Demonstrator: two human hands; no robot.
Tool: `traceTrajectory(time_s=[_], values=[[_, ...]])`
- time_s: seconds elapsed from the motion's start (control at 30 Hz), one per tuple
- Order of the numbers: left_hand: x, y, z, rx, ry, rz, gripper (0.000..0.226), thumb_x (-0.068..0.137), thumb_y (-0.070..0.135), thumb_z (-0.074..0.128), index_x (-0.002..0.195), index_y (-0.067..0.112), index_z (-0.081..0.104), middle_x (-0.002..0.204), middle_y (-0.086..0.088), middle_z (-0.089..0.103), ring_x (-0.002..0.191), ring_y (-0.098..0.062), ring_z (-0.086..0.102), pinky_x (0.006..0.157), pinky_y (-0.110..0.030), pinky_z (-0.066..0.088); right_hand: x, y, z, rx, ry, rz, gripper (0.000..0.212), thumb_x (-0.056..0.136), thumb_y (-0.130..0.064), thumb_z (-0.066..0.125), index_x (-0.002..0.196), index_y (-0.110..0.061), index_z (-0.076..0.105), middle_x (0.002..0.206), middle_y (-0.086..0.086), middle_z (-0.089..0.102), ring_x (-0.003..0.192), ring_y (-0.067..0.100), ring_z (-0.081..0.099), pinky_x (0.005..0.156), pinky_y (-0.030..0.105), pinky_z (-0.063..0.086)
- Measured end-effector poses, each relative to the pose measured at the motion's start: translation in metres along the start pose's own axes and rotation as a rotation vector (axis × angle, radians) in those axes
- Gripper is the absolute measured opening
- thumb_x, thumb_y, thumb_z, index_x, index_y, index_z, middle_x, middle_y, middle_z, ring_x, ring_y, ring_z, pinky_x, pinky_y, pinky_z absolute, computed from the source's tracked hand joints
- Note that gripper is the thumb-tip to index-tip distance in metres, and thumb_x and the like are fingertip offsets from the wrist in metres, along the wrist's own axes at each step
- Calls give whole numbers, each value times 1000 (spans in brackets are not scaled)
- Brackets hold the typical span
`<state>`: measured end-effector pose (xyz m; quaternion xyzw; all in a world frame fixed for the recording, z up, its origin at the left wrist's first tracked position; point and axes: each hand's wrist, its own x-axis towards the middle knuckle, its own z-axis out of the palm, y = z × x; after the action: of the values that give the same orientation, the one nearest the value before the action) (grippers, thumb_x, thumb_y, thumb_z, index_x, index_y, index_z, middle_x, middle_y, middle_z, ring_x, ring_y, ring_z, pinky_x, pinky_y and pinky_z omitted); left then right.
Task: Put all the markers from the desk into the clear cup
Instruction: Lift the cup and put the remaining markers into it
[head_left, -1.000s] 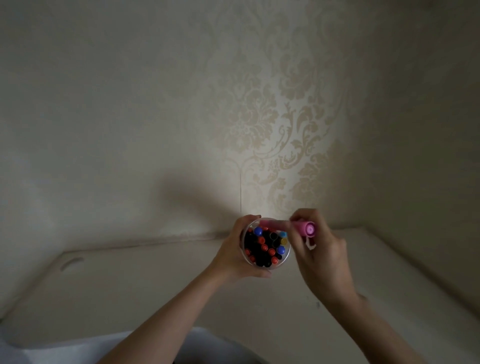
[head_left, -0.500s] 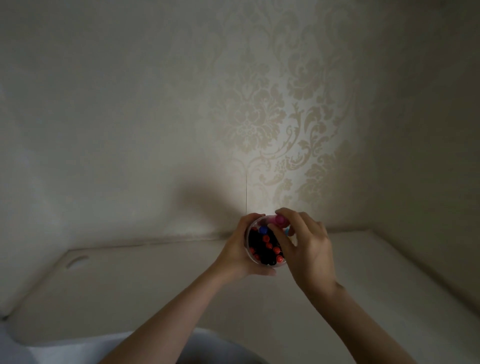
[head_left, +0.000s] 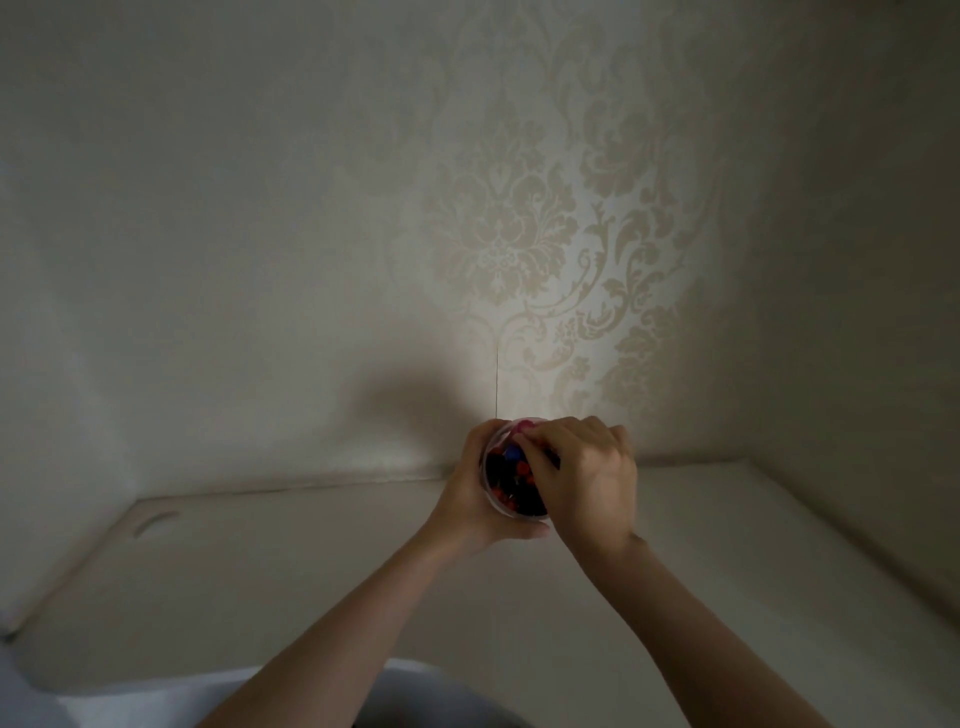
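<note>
At the mouth of the clear cup (head_left: 492, 491), the right hand (head_left: 582, 480) reached in from about three o'clock, its fingers (head_left: 540, 441) curled down over the rim and onto the tops of the markers (head_left: 511, 480) packed inside. Whether those fingertips pinched the pink marker (head_left: 522, 427) showing at the cup's twelve o'clock edge or merely pressed on it, I cannot tell; the knuckles hid the contact. The back of that hand covered the cup's right side.

Round the cup's left wall the left hand (head_left: 470, 499) was clamped, fingers wrapped from nine o'clock up toward the far rim and the thumb (head_left: 519, 531) lying across the near side at about six o'clock. The cup stood upright in that grip, just above or on the desk (head_left: 260, 571); the dim light did not show which.

Inside the cup the markers stood on end, showing mostly red caps and dark ones, with a blue cap (head_left: 514, 453) near the middle, just beside the right fingertips.

Both forearms ran out from the hands toward five and seven o'clock, bare. The pale desk spread around them, with a small curved mark (head_left: 156, 519) toward nine o'clock, well apart from the cup. Behind the desk at twelve o'clock rose patterned wallpaper (head_left: 519, 234), lit in a patch, with a soft shadow (head_left: 415, 405) falling on it left of the hands
</note>
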<state>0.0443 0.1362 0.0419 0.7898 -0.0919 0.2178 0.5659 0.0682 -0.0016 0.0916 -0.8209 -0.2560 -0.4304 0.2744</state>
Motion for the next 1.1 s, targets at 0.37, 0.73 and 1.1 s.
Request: traceTrajectory(time_s=[0.37,0.73,1.1], values=[[0,8,17,13,11,-12,101,50,-8,92,122,40,40,118,31,58,111,1,61,84,-19,53,-5,-6,6,-92,-81,136,16,78,-36,66,74,-20,68,65,-2,66,62,19,59,64,36,46],[-1,13,15,-16,4,-53,102,46,4,97,128,30,42,128,9,57,118,-7,59,94,-29,55,-4,21,-29,-17,-261,148,36,87,-43,35,103,-36,66,113,0,42,100,17,42,88,35,36],[4,50,54,-271,-127,-318,91,55,2,93,129,36,53,125,6,63,110,-10,64,92,-32,56,-75,105,-70,488,-649,475,92,53,-39,88,131,-33,39,115,-21,50,103,4,56,84,20,51]])
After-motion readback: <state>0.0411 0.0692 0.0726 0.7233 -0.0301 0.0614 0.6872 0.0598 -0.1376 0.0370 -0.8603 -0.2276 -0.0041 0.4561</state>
